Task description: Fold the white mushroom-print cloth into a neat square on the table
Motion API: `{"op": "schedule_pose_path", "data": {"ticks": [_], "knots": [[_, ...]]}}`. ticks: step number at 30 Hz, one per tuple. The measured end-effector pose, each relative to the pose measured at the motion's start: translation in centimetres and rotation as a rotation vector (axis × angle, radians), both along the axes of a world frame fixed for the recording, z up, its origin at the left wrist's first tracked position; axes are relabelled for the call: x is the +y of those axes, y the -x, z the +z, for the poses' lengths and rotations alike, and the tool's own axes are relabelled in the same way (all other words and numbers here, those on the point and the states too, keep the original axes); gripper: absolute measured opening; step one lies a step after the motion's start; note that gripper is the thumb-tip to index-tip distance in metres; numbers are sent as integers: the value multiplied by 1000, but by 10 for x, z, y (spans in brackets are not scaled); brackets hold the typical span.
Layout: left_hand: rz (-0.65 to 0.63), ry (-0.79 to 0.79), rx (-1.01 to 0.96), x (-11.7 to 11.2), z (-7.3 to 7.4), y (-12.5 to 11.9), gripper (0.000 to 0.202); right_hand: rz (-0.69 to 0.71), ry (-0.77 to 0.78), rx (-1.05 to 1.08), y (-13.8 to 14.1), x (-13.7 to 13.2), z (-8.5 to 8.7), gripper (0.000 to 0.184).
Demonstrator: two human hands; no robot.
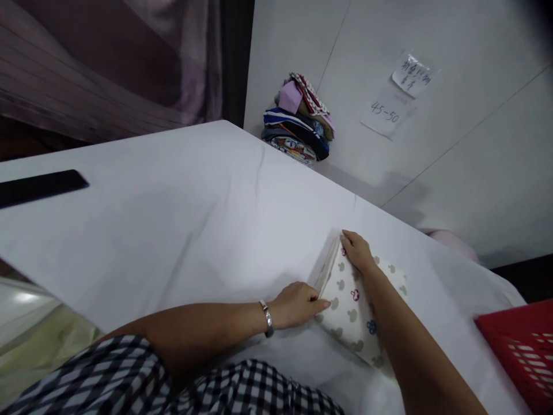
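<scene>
A folded white cloth (349, 305) printed with grey mushroom-like shapes and a few red and blue ones lies on the white-covered table in front of me. My left hand (298, 305), with a silver bracelet at its wrist, pinches the near-left edge, thumb on top and fingers curled beneath. At the far corner my right hand (358, 252) is closed around the edge, its fingertips partly hidden. The right forearm crosses over the cloth and covers part of it. Several layers show along the left side of the fold.
A stack of folded clothes (298, 124) stands beyond the table's far edge, near handwritten paper notes (384, 115). A dark flat object (43, 185) lies at the left of the white table (142, 230). At the right is a red plastic basket (522, 340).
</scene>
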State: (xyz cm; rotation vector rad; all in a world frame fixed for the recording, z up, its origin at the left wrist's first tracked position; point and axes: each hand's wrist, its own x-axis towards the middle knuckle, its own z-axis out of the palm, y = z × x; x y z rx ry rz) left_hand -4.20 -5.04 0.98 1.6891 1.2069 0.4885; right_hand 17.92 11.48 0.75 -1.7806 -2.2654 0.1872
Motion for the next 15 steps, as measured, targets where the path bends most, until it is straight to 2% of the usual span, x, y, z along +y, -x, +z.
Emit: {"op": "schedule_pose_path", "data": {"ticks": [4,9,13,15], "knots": [[-3,-69,24,-2,2,-2,47,8,26,-59,10,-2,-5,44],[-4,-68,51,-1,3,-1,51,-19,17,-80,13,-4,-3,43],[3,-84,69,1,-1,-2,54,-95,-67,-108,22,-25,-1,50],[7,-83,91,2,-2,-3,53,-85,-86,-144,29,-40,-4,53]]}}
